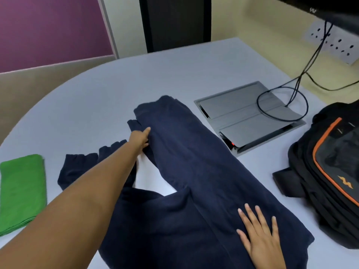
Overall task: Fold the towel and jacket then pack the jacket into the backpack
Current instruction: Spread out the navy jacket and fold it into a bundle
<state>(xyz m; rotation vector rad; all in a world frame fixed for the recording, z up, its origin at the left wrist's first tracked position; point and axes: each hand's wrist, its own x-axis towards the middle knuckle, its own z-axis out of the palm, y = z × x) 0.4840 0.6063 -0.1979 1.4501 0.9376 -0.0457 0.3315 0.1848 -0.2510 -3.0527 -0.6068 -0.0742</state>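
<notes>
The dark navy fabric jacket (186, 171) is spread across the pale grey tabletop (97, 98), pinched at its far edge by the left hand (140, 138) and pressed flat by the right hand (260, 237); a folded green towel (22, 189) lies left, the black orange-trimmed backpack (330, 171) right, a grey cable hatch (250, 115) beyond

Bare table (101, 88) behind jacket (184, 152); backpack (330, 162) blocks right

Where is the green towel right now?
In the head view, the green towel lies folded on the table at the far left, just left of the dark blue jacket sleeve and the outstretched left arm.
</notes>
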